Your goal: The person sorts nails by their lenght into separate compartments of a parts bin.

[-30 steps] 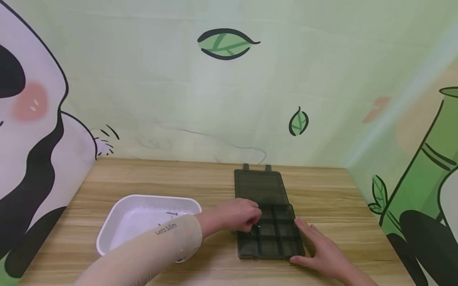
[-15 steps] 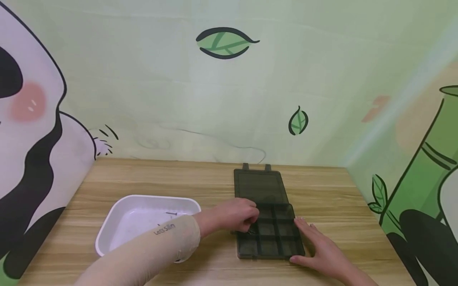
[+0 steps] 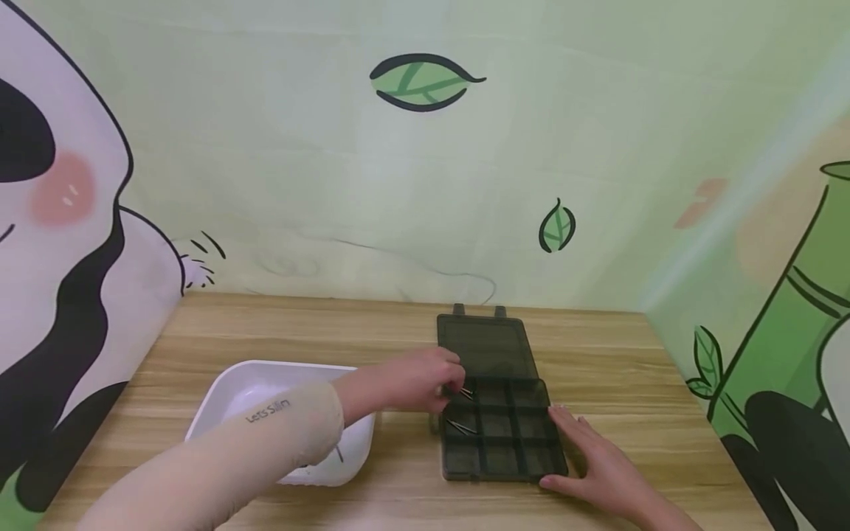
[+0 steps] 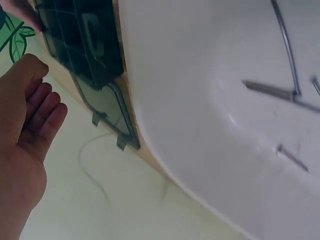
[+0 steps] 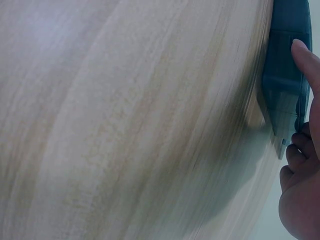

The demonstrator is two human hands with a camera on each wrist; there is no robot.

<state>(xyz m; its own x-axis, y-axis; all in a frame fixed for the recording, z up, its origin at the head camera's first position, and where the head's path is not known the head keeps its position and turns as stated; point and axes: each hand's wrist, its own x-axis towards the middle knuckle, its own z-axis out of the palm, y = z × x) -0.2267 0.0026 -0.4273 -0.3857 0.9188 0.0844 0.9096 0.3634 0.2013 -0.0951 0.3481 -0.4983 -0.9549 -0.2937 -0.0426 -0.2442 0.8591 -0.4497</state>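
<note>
A dark compartment box [image 3: 501, 424] lies on the wooden table, its lid folded back. Thin metal nails or screws [image 3: 461, 427] lie in its middle-left compartment. More thin metal pieces [image 3: 468, 393] show at the back-left compartment, beside my left fingertips. My left hand [image 3: 421, 380] hovers at the box's left edge. In the left wrist view its fingers curl loosely, and nothing shows in them. My right hand [image 3: 600, 468] holds the box's front right corner, thumb on the front side and fingers along the right side. In the right wrist view the thumb [image 5: 305, 60] presses the box wall.
A white tray [image 3: 214, 402] stands left of the box, partly under my left sleeve. It holds a threaded screw [image 4: 267, 90], a long thin metal piece [image 4: 286, 45] and a small screw [image 4: 292, 157]. The patterned wall [image 3: 319, 162] rises behind the table.
My left hand has moved left and slightly back from over the middle-left compartment, where thin metal pieces now show plainly. My right hand stays on the box.
</note>
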